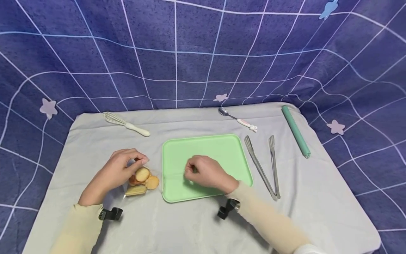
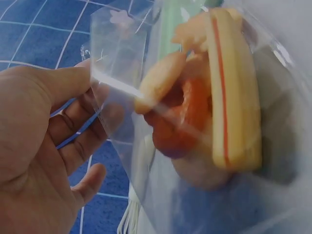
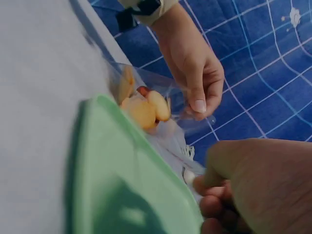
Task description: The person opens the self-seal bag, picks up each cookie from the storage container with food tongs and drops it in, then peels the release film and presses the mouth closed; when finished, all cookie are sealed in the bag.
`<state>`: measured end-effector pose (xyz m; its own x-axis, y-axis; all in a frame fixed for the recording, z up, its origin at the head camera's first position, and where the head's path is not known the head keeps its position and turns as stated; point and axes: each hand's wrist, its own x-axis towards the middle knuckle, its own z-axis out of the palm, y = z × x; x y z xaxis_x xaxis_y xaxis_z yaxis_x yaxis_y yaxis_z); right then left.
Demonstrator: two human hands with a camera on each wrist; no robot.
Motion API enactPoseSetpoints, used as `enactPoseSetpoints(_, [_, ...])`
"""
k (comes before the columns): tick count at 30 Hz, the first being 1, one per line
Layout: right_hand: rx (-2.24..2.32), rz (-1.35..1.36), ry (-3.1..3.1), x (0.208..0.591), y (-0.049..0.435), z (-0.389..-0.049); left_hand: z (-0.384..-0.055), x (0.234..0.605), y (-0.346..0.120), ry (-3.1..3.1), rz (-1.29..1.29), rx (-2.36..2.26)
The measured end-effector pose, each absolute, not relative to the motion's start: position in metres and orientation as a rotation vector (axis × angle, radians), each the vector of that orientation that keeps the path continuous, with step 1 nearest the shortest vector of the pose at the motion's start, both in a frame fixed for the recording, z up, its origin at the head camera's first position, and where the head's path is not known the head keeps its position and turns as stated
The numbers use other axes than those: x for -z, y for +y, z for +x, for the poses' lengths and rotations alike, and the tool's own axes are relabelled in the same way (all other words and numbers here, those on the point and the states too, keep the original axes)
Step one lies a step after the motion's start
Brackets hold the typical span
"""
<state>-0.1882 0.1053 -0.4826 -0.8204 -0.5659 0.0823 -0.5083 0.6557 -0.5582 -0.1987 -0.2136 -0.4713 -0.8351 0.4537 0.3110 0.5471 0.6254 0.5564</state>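
On the left of the table, my left hand [image 1: 122, 167] pinches the edge of a clear plastic bag [image 2: 119, 63] between thumb and fingers. Inside the bag are round yellow-tan slices [image 1: 142, 174], a red-orange piece [image 2: 178, 122] and a long pale-yellow piece with a red stripe [image 2: 236, 92]. My right hand [image 1: 206, 171] is above the light green tray [image 1: 219, 148], thumb and fingers curled together. In the right wrist view, a strip of the clear film runs to the right hand's fingertips [image 3: 201, 184], which pinch its end.
A cream whisk [image 1: 127, 124] lies at the back left. Behind the tray is a spoon with a pink-and-white handle [image 1: 238, 119]. Metal tongs [image 1: 261, 169] lie spread to the tray's right, with a green rod-shaped item [image 1: 295, 130] farther right. A blue grid-patterned cloth [image 1: 196, 63] hangs behind.
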Motion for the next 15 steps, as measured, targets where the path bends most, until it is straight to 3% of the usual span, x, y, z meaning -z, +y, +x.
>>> enactPoseSetpoints(9, [0.736,-1.084,2.67,0.476,0.171,-0.13,-0.201,0.471,-0.215,-2.663,-0.803,1.041])
enactPoseSetpoints(15, [0.705,-1.09,2.593,0.476,0.198,-0.109,-0.203,0.474,-0.216,-2.654,-0.786,1.058])
